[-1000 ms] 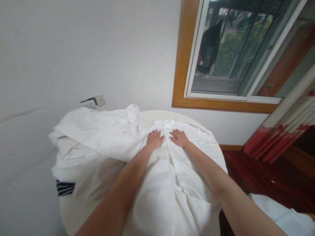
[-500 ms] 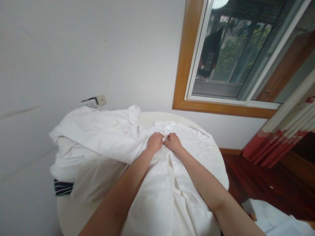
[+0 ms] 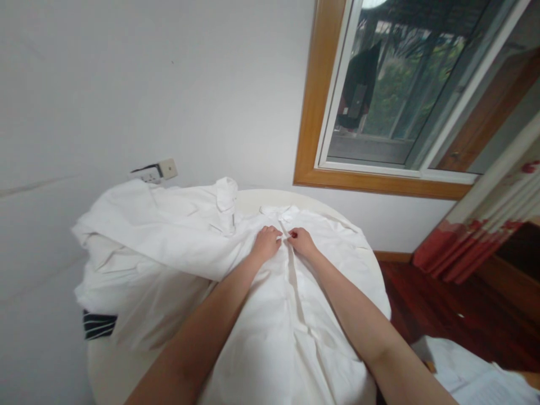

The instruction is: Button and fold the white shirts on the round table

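Observation:
A white collared garment (image 3: 261, 332) lies front up on the round table, its collar at the far side and its front opening running toward me. My left hand (image 3: 267, 243) pinches the left edge of that opening a little below the collar. Just across the gap, my right hand (image 3: 302, 242) is closed with thumb and finger together on the right edge. The fingertips of both hands are close to each other. Whether a button is between them is too small to tell.
A pile of white clothes (image 3: 139, 247) sits at the table's left, with a dark striped cloth (image 3: 99, 324) under it. The pale table (image 3: 375, 281) stands against the wall. A socket (image 3: 149, 175), a wood-framed window (image 3: 304, 152), a curtain (image 3: 447, 253) and white cloth (image 3: 468, 365) at lower right surround it.
My right hand has shifted slightly right and away from my left, and the front opening between them shows wider. The whole view has moved a little.

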`<state>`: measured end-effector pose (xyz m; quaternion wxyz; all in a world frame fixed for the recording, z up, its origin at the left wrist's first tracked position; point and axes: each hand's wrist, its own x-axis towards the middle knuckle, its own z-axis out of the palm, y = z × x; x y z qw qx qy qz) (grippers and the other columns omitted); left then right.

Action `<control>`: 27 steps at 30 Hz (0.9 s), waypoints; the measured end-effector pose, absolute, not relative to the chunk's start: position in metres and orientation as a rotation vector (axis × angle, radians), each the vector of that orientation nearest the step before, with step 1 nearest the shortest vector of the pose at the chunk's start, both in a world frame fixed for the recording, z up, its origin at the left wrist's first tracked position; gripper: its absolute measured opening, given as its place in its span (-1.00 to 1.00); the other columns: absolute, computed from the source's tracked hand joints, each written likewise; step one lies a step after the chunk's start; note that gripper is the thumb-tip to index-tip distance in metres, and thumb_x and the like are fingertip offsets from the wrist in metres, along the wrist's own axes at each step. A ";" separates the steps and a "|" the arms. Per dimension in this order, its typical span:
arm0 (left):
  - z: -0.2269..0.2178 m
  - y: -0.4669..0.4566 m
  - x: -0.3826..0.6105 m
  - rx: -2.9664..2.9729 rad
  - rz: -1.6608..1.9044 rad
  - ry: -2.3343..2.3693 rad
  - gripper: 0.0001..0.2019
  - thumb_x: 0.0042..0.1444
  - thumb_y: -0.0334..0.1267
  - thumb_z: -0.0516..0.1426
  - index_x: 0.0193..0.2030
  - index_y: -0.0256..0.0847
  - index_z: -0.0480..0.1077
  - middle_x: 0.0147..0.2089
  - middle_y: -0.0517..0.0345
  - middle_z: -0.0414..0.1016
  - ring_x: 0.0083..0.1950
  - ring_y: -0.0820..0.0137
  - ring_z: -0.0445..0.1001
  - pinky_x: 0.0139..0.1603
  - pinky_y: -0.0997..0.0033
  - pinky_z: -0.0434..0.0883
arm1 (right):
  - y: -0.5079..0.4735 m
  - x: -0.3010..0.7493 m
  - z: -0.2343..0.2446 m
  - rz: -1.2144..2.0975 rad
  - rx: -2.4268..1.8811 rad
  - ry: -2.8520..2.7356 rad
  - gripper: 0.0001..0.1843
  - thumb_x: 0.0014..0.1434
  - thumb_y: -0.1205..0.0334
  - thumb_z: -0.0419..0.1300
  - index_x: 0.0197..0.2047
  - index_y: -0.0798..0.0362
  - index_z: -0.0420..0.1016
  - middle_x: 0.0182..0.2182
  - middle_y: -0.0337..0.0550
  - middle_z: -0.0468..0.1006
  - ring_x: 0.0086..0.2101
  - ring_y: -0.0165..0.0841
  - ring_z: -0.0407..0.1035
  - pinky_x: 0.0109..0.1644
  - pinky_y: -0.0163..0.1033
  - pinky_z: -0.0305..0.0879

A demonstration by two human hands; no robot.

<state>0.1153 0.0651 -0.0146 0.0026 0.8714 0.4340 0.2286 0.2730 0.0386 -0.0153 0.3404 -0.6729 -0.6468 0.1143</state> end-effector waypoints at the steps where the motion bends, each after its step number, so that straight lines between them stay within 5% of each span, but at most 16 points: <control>1: -0.015 0.065 0.115 2.746 0.719 1.331 -0.75 0.17 -0.30 0.08 -0.04 -0.17 0.48 -0.05 0.03 0.46 0.02 0.25 0.34 0.09 0.28 0.27 | 0.039 0.273 -0.016 0.322 -1.747 -1.671 -0.77 -0.03 0.38 0.16 -0.28 0.17 0.59 -0.40 -0.12 0.56 -0.37 -0.39 0.37 -0.27 -0.37 0.19; 13: -0.017 0.070 0.126 2.703 0.704 1.465 -0.81 0.19 -0.28 0.08 -0.13 -0.21 0.48 -0.08 0.01 0.45 -0.04 0.25 0.37 0.05 0.27 0.27 | 0.050 0.284 -0.022 0.500 -1.638 -1.753 -0.65 -0.07 0.52 0.06 -0.29 0.13 0.60 -0.45 -0.20 0.56 -0.40 -0.40 0.38 -0.30 -0.39 0.19; 27: -0.023 0.075 0.132 2.646 0.697 1.640 -0.79 0.21 -0.18 0.04 -0.18 -0.18 0.46 -0.11 -0.01 0.40 -0.01 0.21 0.34 -0.03 0.27 0.28 | 0.044 0.276 -0.016 0.338 -1.823 -1.808 -0.65 0.05 0.41 0.07 -0.13 0.07 0.57 -0.20 -0.10 0.57 -0.19 -0.33 0.42 -0.17 -0.35 0.23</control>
